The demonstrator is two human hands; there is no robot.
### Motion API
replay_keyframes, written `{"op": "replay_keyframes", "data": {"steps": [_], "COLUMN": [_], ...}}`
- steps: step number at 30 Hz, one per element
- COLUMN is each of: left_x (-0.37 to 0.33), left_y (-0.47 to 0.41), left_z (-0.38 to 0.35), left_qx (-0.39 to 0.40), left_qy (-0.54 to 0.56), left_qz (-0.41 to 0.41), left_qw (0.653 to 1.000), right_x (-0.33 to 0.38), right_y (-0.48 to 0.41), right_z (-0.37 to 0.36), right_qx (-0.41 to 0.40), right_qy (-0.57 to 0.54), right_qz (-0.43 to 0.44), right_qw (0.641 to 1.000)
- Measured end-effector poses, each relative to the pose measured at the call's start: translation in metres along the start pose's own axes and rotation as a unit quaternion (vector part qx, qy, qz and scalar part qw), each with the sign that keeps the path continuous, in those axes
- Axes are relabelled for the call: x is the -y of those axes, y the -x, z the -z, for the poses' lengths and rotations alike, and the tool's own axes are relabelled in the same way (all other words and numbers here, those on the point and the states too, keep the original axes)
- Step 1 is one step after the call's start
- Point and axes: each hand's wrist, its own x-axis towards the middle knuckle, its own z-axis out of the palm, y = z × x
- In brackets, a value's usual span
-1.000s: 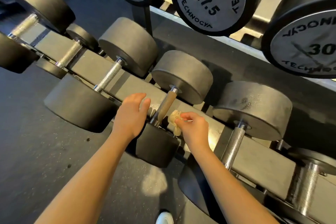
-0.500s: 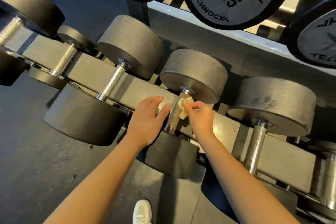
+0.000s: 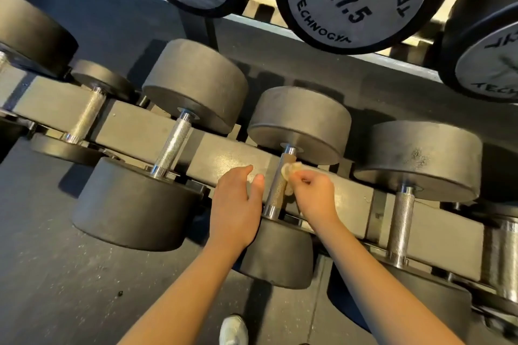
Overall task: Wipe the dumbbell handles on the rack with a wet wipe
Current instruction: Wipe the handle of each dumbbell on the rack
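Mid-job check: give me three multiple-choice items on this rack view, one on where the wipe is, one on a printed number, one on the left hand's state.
1. The wet wipe is pressed against:
A. the handle's upper end
B. the floor
C. the 27.5 plate

2. The number on the upper dumbbell plate reads:
A. 12.5
B. 27.5
C. 40

3. The left hand is:
A. clenched around a handle
B. open beside the handle
C. holding the wipe

Key: A, the right hand pinches it at the handle top; B, printed digits; B, fingers spread, empty.
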Motion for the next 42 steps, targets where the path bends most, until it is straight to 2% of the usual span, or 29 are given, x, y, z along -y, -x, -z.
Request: {"op": "replay_keyframes", "data": {"steps": [3, 8, 11, 17, 20, 24, 26, 29, 31, 37, 39, 42], "left_x": [-0.001, -0.006, -0.007, -0.008, -0.009, -0.006, -0.007, -0.006, -0.006, -0.003, -0.002, -0.002], "left_y": [0.001, 0.003, 0.001, 0.003, 0.002, 0.001, 0.002, 0.002, 0.003, 0.003, 0.003, 0.002], "left_z": [0.001, 0.003, 0.003, 0.004, 0.004, 0.003, 0.003, 0.003, 0.004, 0.005, 0.005, 0.005], "left_qx": [-0.003, -0.006, -0.01, -0.006, -0.006, -0.01, -0.01, -0.013, -0.013, -0.006, 0.005, 0.006], "left_qy": [0.005, 0.012, 0.012, 0.013, 0.029, 0.042, 0.049, 0.058, 0.067, 0.078, 0.075, 0.075], "left_qz": [0.003, 0.017, 0.024, 0.034, 0.041, 0.043, 0.047, 0.053, 0.052, 0.032, 0.03, 0.035], "left_qw": [1.0, 1.0, 1.0, 0.999, 0.999, 0.998, 0.998, 0.997, 0.996, 0.996, 0.997, 0.997], "right_x": [-0.006, 0.008, 0.008, -0.01, 0.004, 0.02, 0.016, 0.006, 0.006, 0.026, 0.023, 0.013], "right_y": [0.01, -0.015, -0.02, 0.008, -0.007, -0.021, -0.013, 0.005, 0.008, -0.025, -0.018, 0.006], "right_z": [0.003, 0.001, 0.0, 0.0, 0.001, 0.002, 0.002, 0.001, 0.001, -0.001, -0.003, -0.007], "right_qx": [0.056, -0.053, -0.076, 0.049, 0.006, -0.065, -0.042, 0.049, 0.066, -0.092, -0.087, -0.018], "right_qy": [0.037, -0.039, -0.059, 0.034, 0.069, 0.041, 0.054, 0.102, 0.114, 0.051, 0.034, 0.05], "right_qz": [-0.012, -0.015, -0.015, -0.03, -0.001, 0.013, 0.02, 0.007, -0.005, 0.008, -0.004, -0.021], "right_qw": [0.998, 0.998, 0.995, 0.998, 0.998, 0.997, 0.997, 0.994, 0.991, 0.994, 0.996, 0.998]}}
